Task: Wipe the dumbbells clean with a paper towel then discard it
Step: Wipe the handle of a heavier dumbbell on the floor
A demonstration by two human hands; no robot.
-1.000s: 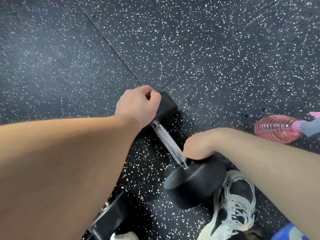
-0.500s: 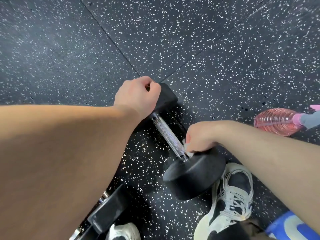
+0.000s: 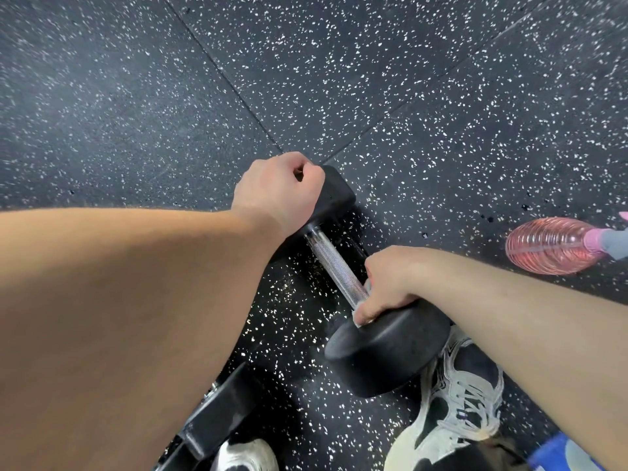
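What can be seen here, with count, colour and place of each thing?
dumbbell: one, black heads, silver handle, centre
second dumbbell: one, black, bottom left, partly hidden
paper towel: one, whitish, on handle, mostly covered
spray bottle: one, pink, right edge
blue thing: one, bottom right corner, unclear
floor: black, white specks
shoes: two, white and black, bottom
left hand: grips dumbbell's far head
right hand: holds towel round handle
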